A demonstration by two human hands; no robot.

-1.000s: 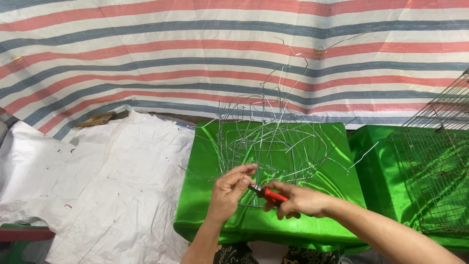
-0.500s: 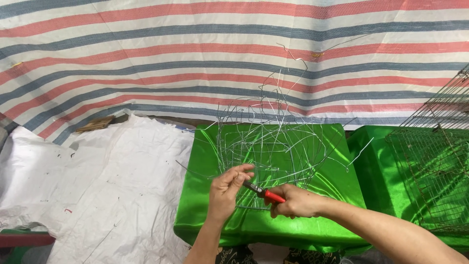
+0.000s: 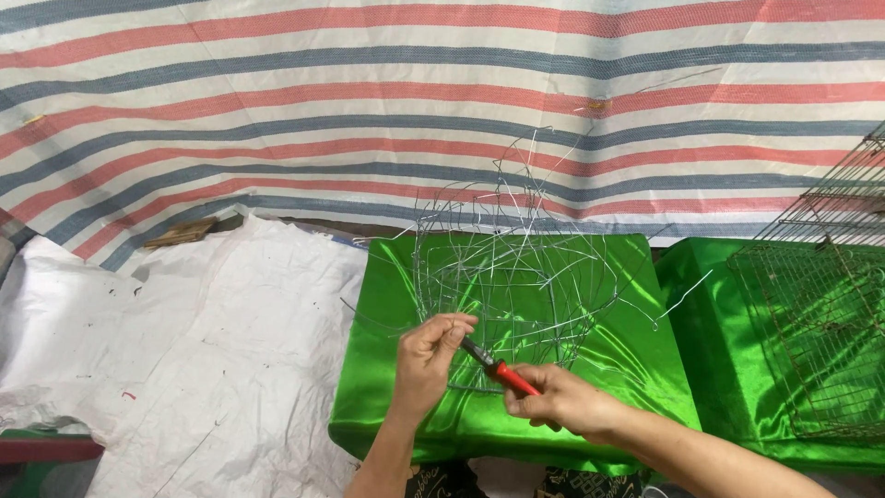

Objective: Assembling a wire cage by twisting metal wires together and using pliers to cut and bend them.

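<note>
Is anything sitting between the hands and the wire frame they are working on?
Nothing visible does. The left hand pinches a strand at the near edge of the wire frame, and the right hand holds red-handled pliers whose tip meets the same spot. Below is only the green cloth.

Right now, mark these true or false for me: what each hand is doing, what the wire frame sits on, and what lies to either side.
1. The right hand holds red-handled pliers. True.
2. The wire frame sits on a blue cloth. False: it rests on a shiny green cloth.
3. The left hand pinches wire at the frame's near edge. True.
4. A wire mesh cage lies to the left. False: it is on the right; a white sheet lies left.
5. A striped tarp hangs behind. True.
</note>
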